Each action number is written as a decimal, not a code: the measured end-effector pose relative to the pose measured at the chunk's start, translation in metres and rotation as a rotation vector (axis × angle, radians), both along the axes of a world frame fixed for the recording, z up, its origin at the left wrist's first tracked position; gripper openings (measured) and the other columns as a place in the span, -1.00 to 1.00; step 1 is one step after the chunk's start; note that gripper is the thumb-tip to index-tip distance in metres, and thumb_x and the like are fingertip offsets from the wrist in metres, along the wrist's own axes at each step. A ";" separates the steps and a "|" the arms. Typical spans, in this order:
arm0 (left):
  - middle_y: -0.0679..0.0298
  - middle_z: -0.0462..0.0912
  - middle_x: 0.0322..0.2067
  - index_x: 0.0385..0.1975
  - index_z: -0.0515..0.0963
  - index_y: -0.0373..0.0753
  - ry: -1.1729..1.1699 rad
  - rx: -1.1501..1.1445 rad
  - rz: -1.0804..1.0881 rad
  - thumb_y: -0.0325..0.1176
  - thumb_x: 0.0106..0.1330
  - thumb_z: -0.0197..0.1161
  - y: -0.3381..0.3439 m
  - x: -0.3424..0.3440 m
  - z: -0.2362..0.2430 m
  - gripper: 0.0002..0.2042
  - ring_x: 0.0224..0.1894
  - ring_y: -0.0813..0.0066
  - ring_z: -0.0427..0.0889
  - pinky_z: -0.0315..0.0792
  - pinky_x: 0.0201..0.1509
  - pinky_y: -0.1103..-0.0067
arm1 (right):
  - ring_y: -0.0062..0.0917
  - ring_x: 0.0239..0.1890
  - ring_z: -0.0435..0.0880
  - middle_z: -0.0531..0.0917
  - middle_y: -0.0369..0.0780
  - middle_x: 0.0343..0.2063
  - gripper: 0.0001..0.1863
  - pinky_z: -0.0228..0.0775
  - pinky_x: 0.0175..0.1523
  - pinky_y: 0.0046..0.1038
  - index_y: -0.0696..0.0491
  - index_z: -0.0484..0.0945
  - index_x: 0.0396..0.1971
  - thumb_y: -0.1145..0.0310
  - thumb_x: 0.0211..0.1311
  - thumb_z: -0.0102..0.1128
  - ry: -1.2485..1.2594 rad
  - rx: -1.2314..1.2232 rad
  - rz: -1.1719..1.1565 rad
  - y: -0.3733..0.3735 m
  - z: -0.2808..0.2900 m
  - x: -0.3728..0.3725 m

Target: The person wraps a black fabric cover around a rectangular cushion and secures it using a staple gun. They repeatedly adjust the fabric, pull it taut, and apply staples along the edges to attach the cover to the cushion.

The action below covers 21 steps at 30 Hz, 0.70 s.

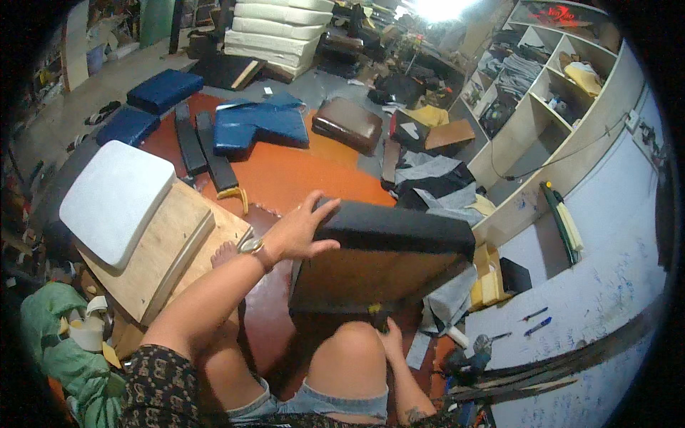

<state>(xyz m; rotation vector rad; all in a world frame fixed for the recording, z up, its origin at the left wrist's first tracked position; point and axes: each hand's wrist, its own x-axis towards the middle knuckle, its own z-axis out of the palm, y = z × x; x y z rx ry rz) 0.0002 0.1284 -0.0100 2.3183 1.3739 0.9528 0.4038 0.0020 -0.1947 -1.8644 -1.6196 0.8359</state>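
A black upholstered seat panel (399, 225) stands tilted on edge before my knees, its brown board underside (371, 274) facing me. My left hand (296, 232) grips its upper left corner, thumb apart from the fingers, with a watch on the wrist. Down by the panel's lower edge is my right hand (389, 341), partly hidden beside my knee. Its fingers are closed round a dark thing with a yellow part, too dim to name. Left of my arm, a white rounded cushion (118, 203) lies on plywood boards (175, 250).
Blue cushions (260, 127), black padded strips (205, 150) and a brown cushion (347, 125) lie on the orange floor sheet (307, 178). Grey and black fabric (435, 182) is heaped right of the panel. White shelving (531, 100) stands at right. A green sack (53, 342) sits lower left.
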 end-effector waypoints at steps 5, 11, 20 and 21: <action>-0.16 0.24 0.45 0.54 0.24 -0.12 -0.019 0.209 -0.252 0.11 0.21 0.56 -0.031 -0.011 -0.021 -0.05 0.40 -0.27 0.42 0.40 0.46 0.08 | -0.11 0.27 0.68 0.57 0.02 0.36 -0.09 0.54 0.27 -0.10 0.06 0.36 0.50 -0.13 0.29 0.46 -0.181 -0.515 -0.227 -0.104 -0.143 0.098; -0.13 0.47 0.31 0.51 0.27 -0.12 -0.305 0.032 -0.237 -0.01 0.16 0.55 -0.027 0.004 -0.053 -0.09 0.34 -0.19 0.52 0.43 0.41 0.19 | -0.14 0.28 0.67 0.53 0.02 0.39 -0.09 0.58 0.21 -0.10 0.01 0.29 0.54 -0.15 0.35 0.39 -0.099 -0.614 -0.245 -0.091 -0.151 0.081; -0.30 0.57 0.26 0.51 0.27 -0.25 -0.416 -0.308 0.443 0.29 0.39 0.25 0.072 0.110 0.024 -0.13 0.33 -0.27 0.55 0.41 0.43 0.17 | -0.18 0.29 0.66 0.47 0.03 0.43 -0.10 0.64 0.12 -0.10 -0.06 0.18 0.60 -0.17 0.45 0.29 0.762 -0.503 -0.340 -0.028 0.005 0.052; -0.33 0.55 0.28 0.51 0.26 -0.28 -0.434 -0.312 0.515 0.35 0.41 0.17 0.076 0.110 0.022 -0.10 0.35 -0.28 0.54 0.40 0.44 0.16 | -0.19 0.30 0.66 0.46 0.03 0.44 -0.10 0.65 0.11 -0.10 -0.06 0.17 0.61 -0.17 0.46 0.28 0.860 -0.511 -0.339 -0.022 0.028 0.049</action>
